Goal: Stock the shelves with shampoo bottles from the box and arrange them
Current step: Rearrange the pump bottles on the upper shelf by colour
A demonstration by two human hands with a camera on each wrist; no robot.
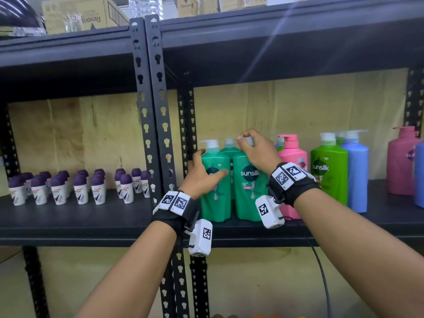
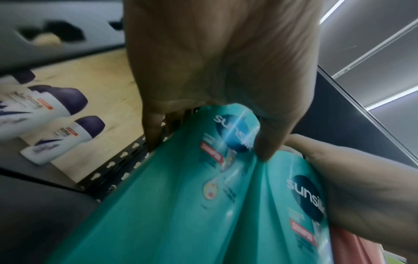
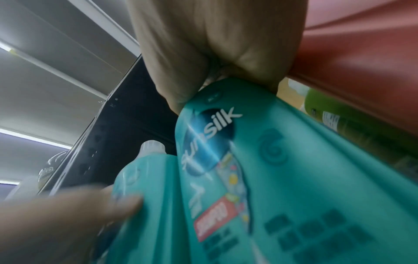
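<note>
Black shelf (image 1: 91, 216) at mid-frame holds the teal bottles upright, left hand (image 1: 202, 174) pressing spread fingers on the left bottle (image 1: 215, 203), right hand (image 1: 254, 150) pinching the right bottle (image 1: 246, 193) by its top; best nudged gently, labels forward, beside the pink bottle (image 1: 292, 157).

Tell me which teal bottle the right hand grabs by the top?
The front teal bottle beside the pink bottle. The right hand pinches its top; the left hand only rests on the other front teal bottle.
</note>
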